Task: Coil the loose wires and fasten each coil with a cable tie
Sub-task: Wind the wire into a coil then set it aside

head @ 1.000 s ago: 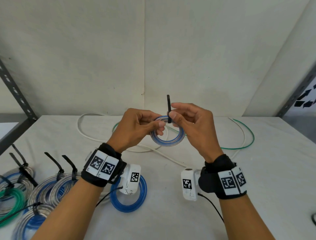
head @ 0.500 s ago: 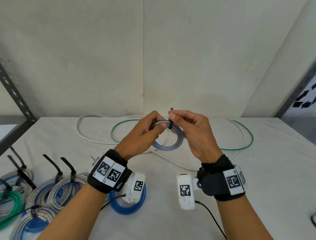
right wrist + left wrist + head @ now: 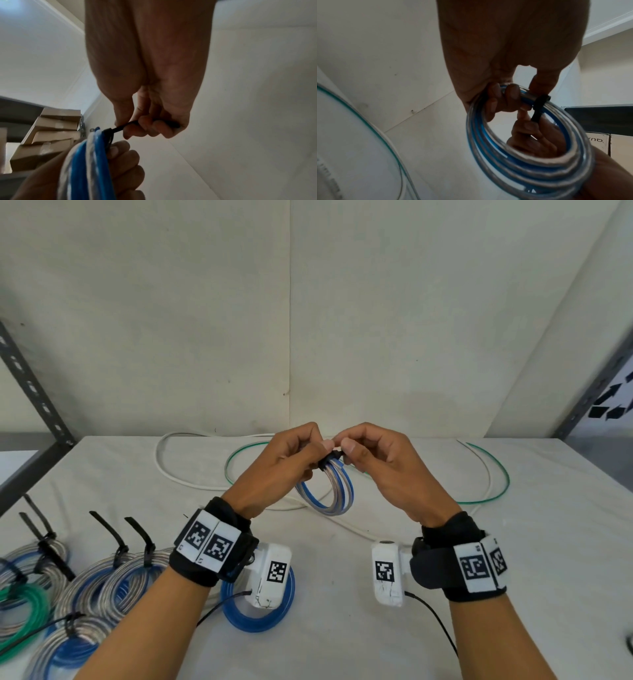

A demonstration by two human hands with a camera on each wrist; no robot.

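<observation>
Both hands are up off the table, meeting in the middle. Left hand [image 3: 286, 465] has its fingers curled round the top of the blue and clear wire coil [image 3: 329, 491], so the coil hangs down from that grip in mid-air, tilted a bit and well above the white table [image 3: 513, 559]. Right hand [image 3: 380, 467] is curled too, pinching the tail of the black cable tie [image 3: 331, 457] between thumb and fingers; from the right wrist view you can see the strap [image 3: 120, 127] running out of the tie's head and disappearing into the closed fingers. The tie is looped round the coil's strands right at the top, just beside the left fingertips [image 3: 510, 93], and it looks snug against the wire in the left wrist view. On the table at the far side there's a loose white wire [image 3: 164, 463] and a loose green wire [image 3: 503, 484] lying in big open loops, partly overlapping. Near left there's a bunch of tied coils [image 3: 92, 580], clear and blue mostly plus a green one [image 3: 24, 607], each with a black tie tail sticking up. One plain blue coil [image 3: 257, 618] sits flat on the table under the left wrist camera. Stacked cardboard boxes [image 3: 49, 134] show up blurry behind the hands in the right wrist view.
</observation>
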